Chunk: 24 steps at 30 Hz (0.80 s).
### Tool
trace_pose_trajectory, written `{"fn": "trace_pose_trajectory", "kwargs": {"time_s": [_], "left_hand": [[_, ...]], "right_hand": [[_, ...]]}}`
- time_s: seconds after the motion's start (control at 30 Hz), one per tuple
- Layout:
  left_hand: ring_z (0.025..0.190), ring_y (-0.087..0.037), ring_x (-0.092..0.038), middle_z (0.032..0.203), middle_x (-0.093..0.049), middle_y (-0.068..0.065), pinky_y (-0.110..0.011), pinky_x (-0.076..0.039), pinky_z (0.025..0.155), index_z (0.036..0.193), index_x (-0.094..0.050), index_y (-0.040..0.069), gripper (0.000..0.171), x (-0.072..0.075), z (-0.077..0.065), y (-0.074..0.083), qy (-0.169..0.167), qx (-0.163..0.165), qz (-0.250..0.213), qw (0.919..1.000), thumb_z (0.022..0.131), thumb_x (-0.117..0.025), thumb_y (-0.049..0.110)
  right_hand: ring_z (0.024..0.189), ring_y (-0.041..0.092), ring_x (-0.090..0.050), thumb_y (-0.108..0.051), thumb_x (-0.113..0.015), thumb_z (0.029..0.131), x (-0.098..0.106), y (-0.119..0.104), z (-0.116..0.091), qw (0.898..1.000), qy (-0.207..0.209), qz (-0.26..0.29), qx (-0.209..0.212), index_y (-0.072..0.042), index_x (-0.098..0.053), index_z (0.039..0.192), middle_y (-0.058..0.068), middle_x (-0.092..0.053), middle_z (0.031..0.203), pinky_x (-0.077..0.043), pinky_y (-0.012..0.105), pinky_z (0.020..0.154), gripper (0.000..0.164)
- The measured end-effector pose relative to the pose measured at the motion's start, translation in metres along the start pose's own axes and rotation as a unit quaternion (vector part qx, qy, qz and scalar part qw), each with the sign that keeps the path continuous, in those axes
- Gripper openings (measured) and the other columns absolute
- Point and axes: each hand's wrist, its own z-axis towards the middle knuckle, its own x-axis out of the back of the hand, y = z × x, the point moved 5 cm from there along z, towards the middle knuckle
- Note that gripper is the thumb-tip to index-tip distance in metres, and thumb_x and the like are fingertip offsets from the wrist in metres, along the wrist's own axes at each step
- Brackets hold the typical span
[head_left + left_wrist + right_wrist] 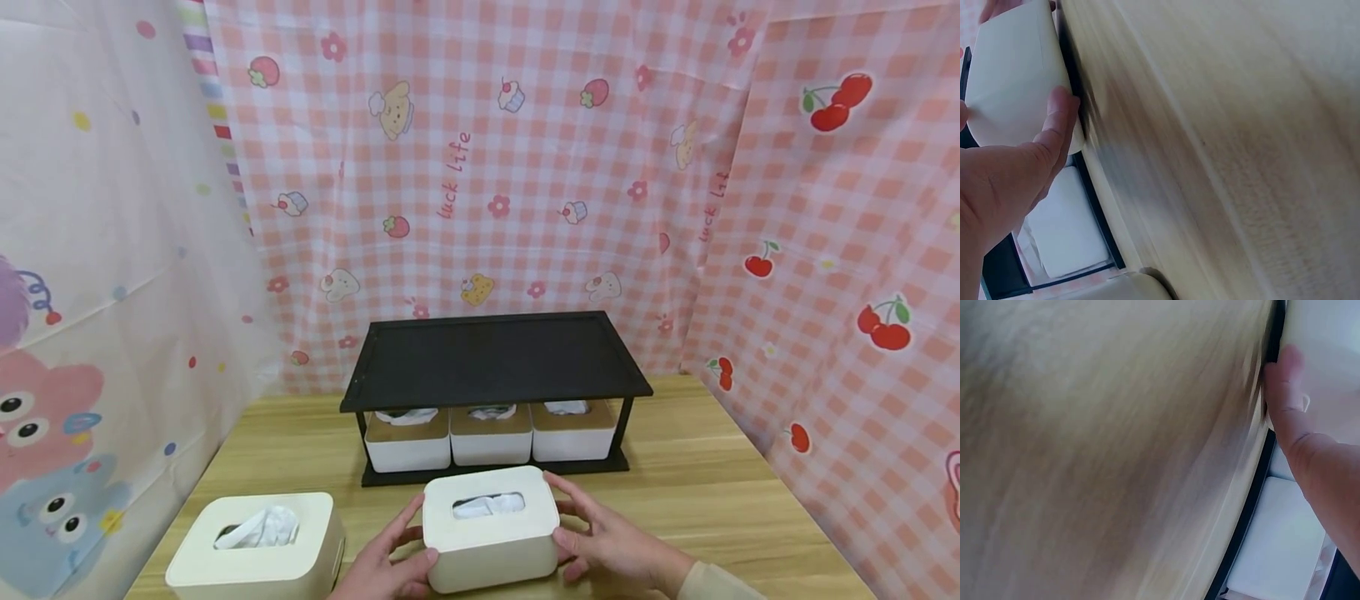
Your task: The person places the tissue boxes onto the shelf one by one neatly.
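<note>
A cream tissue box (495, 550) with white tissue in its oval top slot is held between both hands in front of the black rack. My left hand (386, 562) grips its left end, thumb at the front corner and fingers along the side. At the opposite end, my right hand (607, 537) grips the box with its thumb near the front and a finger at the back corner. The left wrist view shows the box (1013, 75) beside the left hand (1016, 169). In the right wrist view, the right hand (1310, 437) lies against the box's side.
A black two-level rack (495, 358) stands behind. Under its top sit three white boxes with brown lids: left (408, 454), middle (491, 448), right (572, 444). Another cream tissue box (255, 567) rests at the table's left. Patterned cloths (480, 167) surround the wooden table (697, 475).
</note>
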Motion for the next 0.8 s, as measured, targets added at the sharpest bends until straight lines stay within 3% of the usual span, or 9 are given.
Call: {"fn": "trace_pose_trajectory", "kwargs": {"time_s": [0.23,0.8], "left_hand": [[0.100,-0.030,-0.077,0.157,-0.027,-0.050,-0.048,-0.066,0.086,0.173,-0.010,0.014,0.100,-0.0023,0.0014,-0.0003,0.006,0.007,-0.013,0.9999,0.101,-0.076,0.034],[0.099,-0.035,-0.078,0.157,-0.025,-0.053,-0.051,-0.066,0.083,0.172,-0.011,0.013,0.091,-0.0023,0.0009,-0.0001,0.004,0.001,-0.006,1.0000,0.105,-0.070,0.030]], "right_hand": [[0.111,0.032,-0.071,-0.033,-0.048,0.115,-0.0001,0.0013,-0.0011,1.000,-0.002,0.026,-0.007,-0.028,-0.008,0.174,0.038,-0.020,0.167,-0.064,0.050,0.090,0.071],[0.106,0.036,-0.073,-0.023,-0.060,0.111,-0.0012,0.0039,-0.0020,0.999,0.019,0.030,0.016,-0.022,-0.013,0.173,0.043,-0.019,0.166,-0.064,0.049,0.088,0.078]]}}
